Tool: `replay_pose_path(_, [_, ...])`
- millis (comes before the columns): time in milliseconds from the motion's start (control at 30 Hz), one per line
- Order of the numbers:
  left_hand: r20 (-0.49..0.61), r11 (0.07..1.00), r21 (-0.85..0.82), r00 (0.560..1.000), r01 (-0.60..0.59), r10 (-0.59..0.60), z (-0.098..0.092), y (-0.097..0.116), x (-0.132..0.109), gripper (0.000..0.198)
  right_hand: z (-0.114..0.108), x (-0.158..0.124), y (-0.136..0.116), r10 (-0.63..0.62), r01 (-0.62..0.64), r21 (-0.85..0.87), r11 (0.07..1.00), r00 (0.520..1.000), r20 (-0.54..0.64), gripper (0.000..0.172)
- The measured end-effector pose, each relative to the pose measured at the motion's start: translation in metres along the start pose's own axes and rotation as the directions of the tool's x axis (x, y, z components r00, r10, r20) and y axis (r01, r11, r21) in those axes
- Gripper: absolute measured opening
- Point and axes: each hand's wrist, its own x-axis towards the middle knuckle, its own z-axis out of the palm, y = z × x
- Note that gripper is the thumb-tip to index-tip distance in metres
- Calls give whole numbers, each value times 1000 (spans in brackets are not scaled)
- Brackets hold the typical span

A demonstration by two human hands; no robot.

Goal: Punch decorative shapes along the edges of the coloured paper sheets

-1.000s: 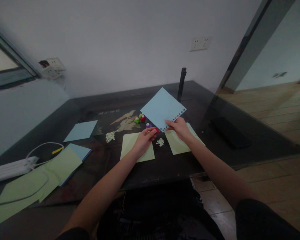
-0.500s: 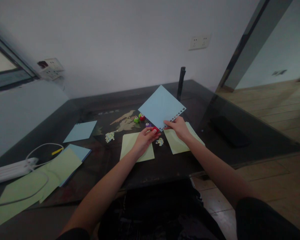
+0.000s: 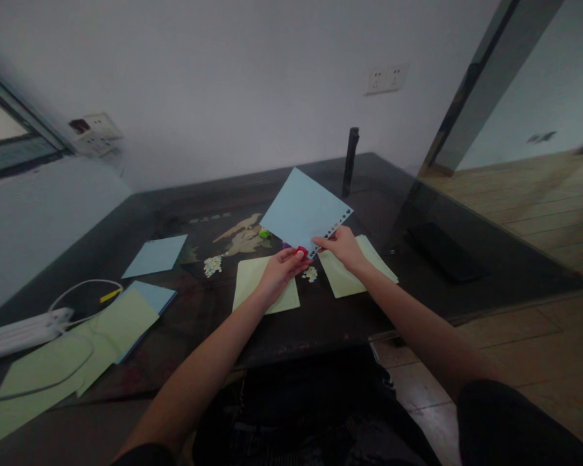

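Note:
My right hand [image 3: 342, 248] pinches a light blue sheet of paper [image 3: 306, 206] near its lower corner, holding it tilted above the table. A row of small punched holes runs along the sheet's lower right edge. Closed around a small red paper punch [image 3: 300, 252], my left hand [image 3: 282, 270] holds it at the sheet's bottom corner; whether the paper sits in its slot I cannot tell. Behind the sheet, a green punch [image 3: 264, 233] and a purple punch [image 3: 285, 245] show only in part. Punched-out bits [image 3: 310, 274] lie just below my hands.
Pale yellow sheets lie at left [image 3: 245, 285] and right [image 3: 342, 278] under my arms. Another heap of paper bits [image 3: 212, 266] is farther left. Blue paper [image 3: 155, 256], a white power strip [image 3: 24, 333] with cable, a black upright post [image 3: 350, 162] and a dark flat object [image 3: 444, 252] are around.
The blue sheet has shifted left and turned slightly, with my right hand moving a little left. It now hides the red-and-green punch behind it. My left hand keeps the red punch nearly in place.

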Motion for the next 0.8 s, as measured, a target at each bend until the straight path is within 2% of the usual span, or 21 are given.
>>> replay_pose_path(300, [-42,991,131,999,3,2,6,7,-4,38,3,-4,-4,-39,43,-88,995,998,47,23])
replay_pose_path(500, [-18,993,119,1000,3,0,4,4,-1,38,2,-4,-1,-49,58,-138,989,997,67,20])
replay_pose_path(800, [-11,994,111,1000,-17,18,5,1,-1,38,0,1,8,-40,56,-174,983,994,97,25])
